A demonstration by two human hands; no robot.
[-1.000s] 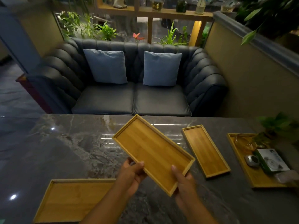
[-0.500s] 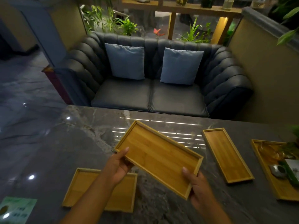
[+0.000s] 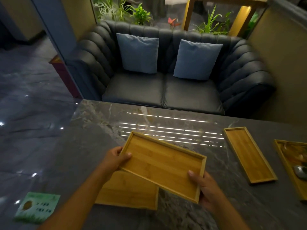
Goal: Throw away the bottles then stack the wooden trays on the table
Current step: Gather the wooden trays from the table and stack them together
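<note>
We hold the shallow rectangular bamboo tray [image 3: 162, 165] above the dark marble worktop [image 3: 83, 146], over another flat bamboo tray [image 3: 127, 191] at seven o'clock. Left hand [image 3: 114, 159] and right hand [image 3: 205, 186] each pinch opposite short rims. It looks light, stiff and smooth, so we judge the raised rims the surest grip.

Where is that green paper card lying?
The green paper card lies flat on the grey marble table at lower left, left of the wooden tray below the left hand.

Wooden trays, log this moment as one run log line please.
step: stacking | held tray: both hands, left hand, right hand | above: tray on table | narrow tray: untouched | bottles: none visible
</note>
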